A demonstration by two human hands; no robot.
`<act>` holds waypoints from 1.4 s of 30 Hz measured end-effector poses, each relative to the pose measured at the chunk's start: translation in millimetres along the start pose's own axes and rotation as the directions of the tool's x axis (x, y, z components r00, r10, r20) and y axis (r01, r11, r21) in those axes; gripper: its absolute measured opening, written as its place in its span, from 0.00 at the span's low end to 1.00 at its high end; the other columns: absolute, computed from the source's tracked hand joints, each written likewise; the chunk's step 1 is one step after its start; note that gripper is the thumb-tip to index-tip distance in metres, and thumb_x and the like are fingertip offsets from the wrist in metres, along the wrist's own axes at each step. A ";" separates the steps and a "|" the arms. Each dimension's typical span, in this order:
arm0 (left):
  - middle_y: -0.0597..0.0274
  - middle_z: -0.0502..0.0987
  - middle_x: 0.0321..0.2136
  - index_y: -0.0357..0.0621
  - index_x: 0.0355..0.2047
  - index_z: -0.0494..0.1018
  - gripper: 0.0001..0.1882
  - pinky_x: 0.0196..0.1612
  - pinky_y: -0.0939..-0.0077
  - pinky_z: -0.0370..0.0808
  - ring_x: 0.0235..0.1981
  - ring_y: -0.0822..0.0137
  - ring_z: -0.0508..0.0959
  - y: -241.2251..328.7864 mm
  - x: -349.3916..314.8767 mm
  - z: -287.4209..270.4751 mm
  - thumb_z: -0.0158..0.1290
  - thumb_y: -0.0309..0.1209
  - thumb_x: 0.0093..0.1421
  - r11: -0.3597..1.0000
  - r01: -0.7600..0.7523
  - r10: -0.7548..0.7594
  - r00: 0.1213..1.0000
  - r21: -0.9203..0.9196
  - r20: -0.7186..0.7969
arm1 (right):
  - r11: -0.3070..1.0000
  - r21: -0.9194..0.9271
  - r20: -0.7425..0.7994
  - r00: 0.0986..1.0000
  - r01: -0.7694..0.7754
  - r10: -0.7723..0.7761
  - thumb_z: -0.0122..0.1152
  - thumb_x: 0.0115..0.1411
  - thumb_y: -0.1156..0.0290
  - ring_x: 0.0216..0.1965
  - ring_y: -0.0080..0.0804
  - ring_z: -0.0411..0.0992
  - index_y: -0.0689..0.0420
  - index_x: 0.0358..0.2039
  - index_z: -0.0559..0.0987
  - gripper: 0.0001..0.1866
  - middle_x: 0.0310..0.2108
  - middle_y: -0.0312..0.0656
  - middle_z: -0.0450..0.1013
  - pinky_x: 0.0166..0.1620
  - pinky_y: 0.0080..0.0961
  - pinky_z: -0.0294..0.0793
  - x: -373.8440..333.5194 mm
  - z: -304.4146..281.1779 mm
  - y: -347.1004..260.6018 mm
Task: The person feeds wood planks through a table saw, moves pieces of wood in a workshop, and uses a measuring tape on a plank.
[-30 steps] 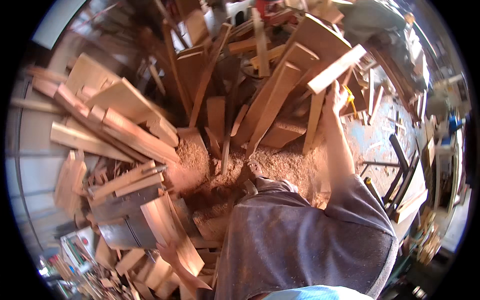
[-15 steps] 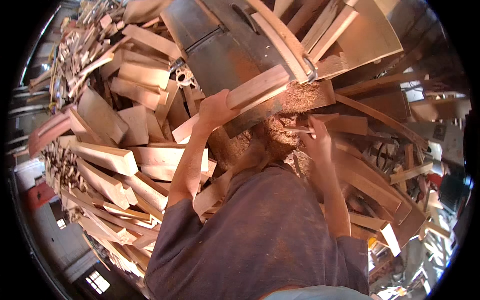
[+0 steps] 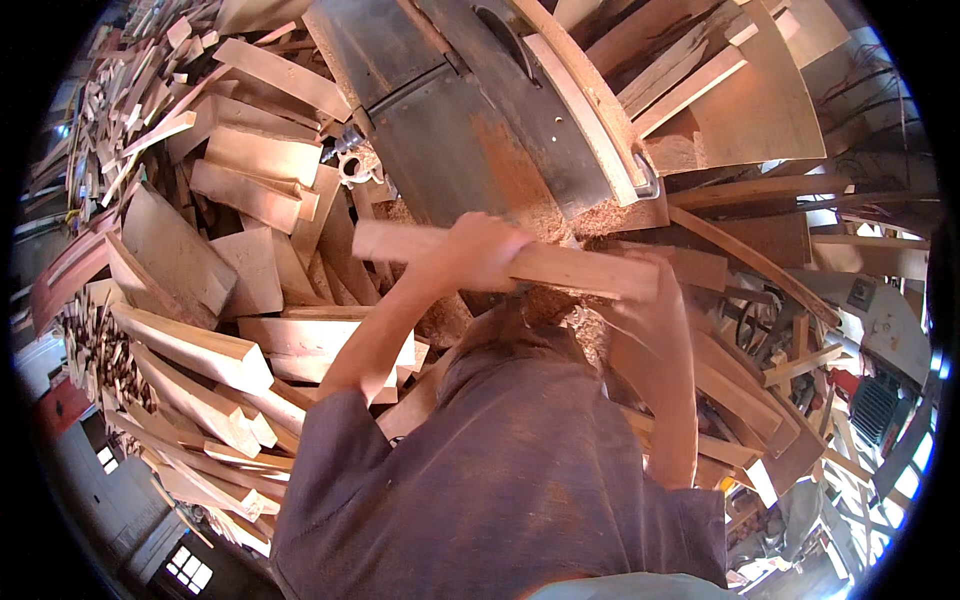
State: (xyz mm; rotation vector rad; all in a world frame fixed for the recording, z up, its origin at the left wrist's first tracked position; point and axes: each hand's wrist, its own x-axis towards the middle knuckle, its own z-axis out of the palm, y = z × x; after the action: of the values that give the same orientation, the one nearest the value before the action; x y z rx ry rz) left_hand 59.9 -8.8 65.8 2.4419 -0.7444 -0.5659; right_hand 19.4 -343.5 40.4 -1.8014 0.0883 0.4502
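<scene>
A short wooden board (image 3: pixel 575 268) lies nearly level across in front of me, at the near edge of a dark metal machine table (image 3: pixel 420 160). Over its left part my left hand (image 3: pixel 482 252) is closed, fingers wrapped across the top. My right hand (image 3: pixel 640 296) is at the board's right end and closed round it, somewhat blurred by motion. The thin stick seen there earlier does not show now. Sawdust (image 3: pixel 590 335) is heaped below the board, partly hidden by it. A long wooden fence strip (image 3: pixel 590 115) runs along the table's right side.
Stacked offcuts and thick wooden blocks (image 3: pixel 195 345) crowd the left side. More planks (image 3: pixel 740 395) lie to my right. Behind the fence strip rest a wide panel (image 3: pixel 770 100) and several boards. A finned motor (image 3: pixel 874 410) stands at the far right.
The board has come off the table edge toward me and turned more level, with my left hand on it. My right hand has risen from the sawdust to the board's right end.
</scene>
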 end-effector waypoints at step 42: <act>0.31 0.66 0.57 0.21 0.57 0.63 0.52 0.67 0.47 0.59 0.62 0.37 0.64 -7.0 173.3 201.8 0.71 0.53 0.47 0.395 0.532 -0.856 -0.082 -0.749 -0.511 | 0.467 0.805 0.046 0.822 -0.367 0.568 0.65 0.66 0.60 0.58 0.34 0.73 0.54 0.60 0.74 0.25 0.56 0.39 0.75 0.57 0.38 0.79 24.4 -33.0 201.1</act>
State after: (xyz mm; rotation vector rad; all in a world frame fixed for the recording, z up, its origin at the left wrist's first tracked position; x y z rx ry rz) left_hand 89.6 -180.1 -135.7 2.0906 1.1959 0.3764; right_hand -8.3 -426.9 -145.0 -0.8820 0.8610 0.4816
